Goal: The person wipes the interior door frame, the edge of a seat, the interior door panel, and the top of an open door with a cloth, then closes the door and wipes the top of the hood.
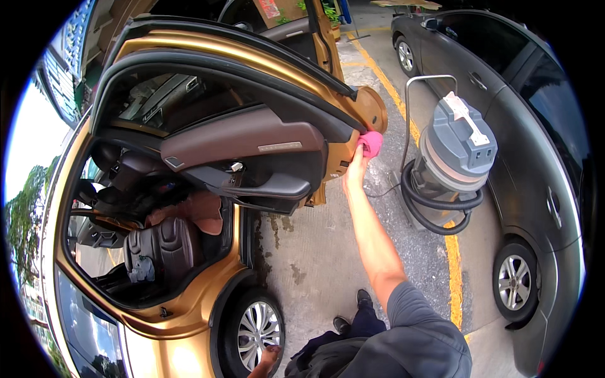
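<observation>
My right hand [356, 166] reaches forward with a bunched pink cloth [371, 144] in its grip. That cloth rests against the free edge of an opened rear door [344, 150] on a gold car. The door's inner side shows a brown and black trim panel [241, 137] with an armrest and a window. Low in the view, my left hand [270, 354] hangs in front of the car's rear wheel [257, 330]. Its fingers look curled, but it is too small to tell more. Through the doorway I see a dark brown leather seat [177, 243] with a grey cloth [142, 269] on it.
A grey canister vacuum cleaner [458, 141] with a coiled black hose [439, 205] stands right of the door. Beyond it a dark grey car [510, 156] is parked. A yellow line [453, 276] crosses the concrete floor [316, 250], which has wet patches near the sill.
</observation>
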Tool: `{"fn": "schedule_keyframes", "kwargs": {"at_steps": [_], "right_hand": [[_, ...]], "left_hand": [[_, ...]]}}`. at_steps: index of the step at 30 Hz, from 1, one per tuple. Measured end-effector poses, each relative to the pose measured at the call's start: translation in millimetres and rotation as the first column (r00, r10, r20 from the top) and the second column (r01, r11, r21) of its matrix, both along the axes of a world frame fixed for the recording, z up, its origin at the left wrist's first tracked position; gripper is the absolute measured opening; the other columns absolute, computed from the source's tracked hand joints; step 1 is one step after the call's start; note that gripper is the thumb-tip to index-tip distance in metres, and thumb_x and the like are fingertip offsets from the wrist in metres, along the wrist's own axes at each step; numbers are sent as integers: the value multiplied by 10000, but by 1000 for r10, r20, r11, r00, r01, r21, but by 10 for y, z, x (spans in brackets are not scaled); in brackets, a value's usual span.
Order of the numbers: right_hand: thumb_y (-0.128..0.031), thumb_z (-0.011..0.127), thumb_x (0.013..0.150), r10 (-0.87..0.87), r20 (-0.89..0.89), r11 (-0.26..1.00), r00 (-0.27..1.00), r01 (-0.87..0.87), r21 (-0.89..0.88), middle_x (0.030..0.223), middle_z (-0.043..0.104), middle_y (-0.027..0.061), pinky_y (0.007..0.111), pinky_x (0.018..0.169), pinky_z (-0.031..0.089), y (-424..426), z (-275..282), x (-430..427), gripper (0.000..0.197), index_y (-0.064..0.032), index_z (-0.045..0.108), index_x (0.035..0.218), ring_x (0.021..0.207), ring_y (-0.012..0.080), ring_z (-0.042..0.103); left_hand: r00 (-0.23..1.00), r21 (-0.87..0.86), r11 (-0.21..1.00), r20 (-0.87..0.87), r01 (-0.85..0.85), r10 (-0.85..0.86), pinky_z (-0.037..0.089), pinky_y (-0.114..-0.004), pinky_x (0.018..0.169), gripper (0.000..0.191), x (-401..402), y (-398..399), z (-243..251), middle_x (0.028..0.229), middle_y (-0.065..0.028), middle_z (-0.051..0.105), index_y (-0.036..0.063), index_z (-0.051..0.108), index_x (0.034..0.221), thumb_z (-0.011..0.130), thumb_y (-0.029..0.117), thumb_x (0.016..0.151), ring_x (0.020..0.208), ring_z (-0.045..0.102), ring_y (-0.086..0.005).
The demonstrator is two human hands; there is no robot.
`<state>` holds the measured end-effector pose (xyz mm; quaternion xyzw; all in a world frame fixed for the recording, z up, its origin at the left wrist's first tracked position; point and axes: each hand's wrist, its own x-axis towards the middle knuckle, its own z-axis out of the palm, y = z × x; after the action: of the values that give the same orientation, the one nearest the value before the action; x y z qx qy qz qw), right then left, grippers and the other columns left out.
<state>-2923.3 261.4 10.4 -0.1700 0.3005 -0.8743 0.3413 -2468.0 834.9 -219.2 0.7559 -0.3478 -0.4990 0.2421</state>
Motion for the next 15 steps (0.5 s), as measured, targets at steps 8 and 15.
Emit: {"fn": "schedule_keyframes", "kwargs": {"at_steps": [8,15], "right_hand": [[-179,759,714,-560,-815,781,148,422,-460,1285,481,178,452,1032,296,685,1431,305,613,-142,511,1273,1202,354,447],[-45,728,692,-773,-633,571,-51,382,-727,998,645,90,436,889,421,357,2585,720,481,-163,591,1138,936,319,608]], "left_hand": [[922,251,951,292,182,-254,467,-316,842,391,-1061,-1198,1878,977,-126,691,26,660,1031,640,369,845,954,641,-222],[974,57,983,131,177,-183,469,-341,854,383,-464,-1494,627,988,-130,681,48,670,993,637,395,834,972,633,-247]]}}
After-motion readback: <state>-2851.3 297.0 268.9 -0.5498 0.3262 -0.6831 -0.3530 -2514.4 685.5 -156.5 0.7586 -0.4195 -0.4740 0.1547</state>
